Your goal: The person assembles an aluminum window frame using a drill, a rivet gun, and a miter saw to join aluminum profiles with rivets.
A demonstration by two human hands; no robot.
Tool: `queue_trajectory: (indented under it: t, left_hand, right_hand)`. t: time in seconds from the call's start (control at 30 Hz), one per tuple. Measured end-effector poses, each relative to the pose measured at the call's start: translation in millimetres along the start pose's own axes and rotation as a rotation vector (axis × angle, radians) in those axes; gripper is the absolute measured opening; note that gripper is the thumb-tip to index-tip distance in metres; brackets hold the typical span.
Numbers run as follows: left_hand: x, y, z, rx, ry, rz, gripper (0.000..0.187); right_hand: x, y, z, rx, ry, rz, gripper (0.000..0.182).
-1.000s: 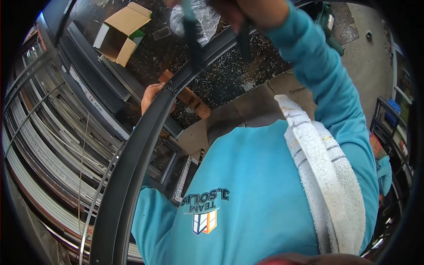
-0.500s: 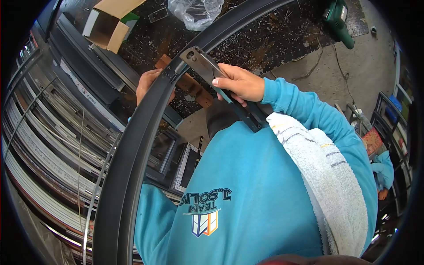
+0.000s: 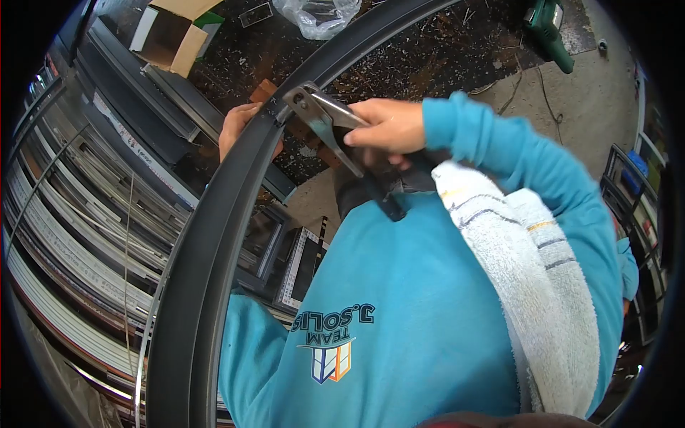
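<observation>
A long dark grey metal profile runs from the lower left up to the top centre. My left hand is wrapped around its far side, with the fingers partly hidden behind it. In my right hand is a hand riveter. Its flat metal head with holes lies against the inner edge of the profile, near my left hand. One handle of the riveter points down toward my blue sweatshirt, apart from the other handle, which my right hand partly covers. The contact point at its nose is too small to make out.
A brown block is behind the profile. On the dark worktop are shavings, a clear plastic bag, an open cardboard box and a green power tool. Stacked profiles fill the left. A towel hangs over me.
The riveter's handles have spread apart, and its head has shifted slightly left and down. My right forearm has lifted and swung outward. My left hand stays on the profile.
</observation>
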State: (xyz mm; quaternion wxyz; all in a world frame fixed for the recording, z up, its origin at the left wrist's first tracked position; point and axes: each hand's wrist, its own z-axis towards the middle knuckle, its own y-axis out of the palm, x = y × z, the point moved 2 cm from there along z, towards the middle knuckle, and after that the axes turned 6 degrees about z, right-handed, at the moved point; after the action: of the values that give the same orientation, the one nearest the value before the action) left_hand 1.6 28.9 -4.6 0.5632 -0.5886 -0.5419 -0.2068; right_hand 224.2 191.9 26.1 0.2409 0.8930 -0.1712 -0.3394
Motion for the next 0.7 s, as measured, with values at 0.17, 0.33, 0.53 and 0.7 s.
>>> queue_trajectory:
  t: [0.17,0.33,0.53,0.7]
  left_hand:
    - [2,-2,1,0.006,0.176,0.254,0.051]
    - [4,1,-2,0.006,-0.08,0.006,0.051]
    - [-7,-5,2,-0.009,0.155,0.27,0.051]
    - [-35,-10,2,-0.012,0.29,0.371,0.051]
  right_hand:
    - [-30,-26,15,-0.13,0.348,-0.054,0.041]
    - [-14,12,9,-0.047,0.364,0.52,0.03]
    - [3,34,20,-0.011,0.335,0.754,0.039]
    - [18,36,-4,-0.27,0.199,0.976,0.06]
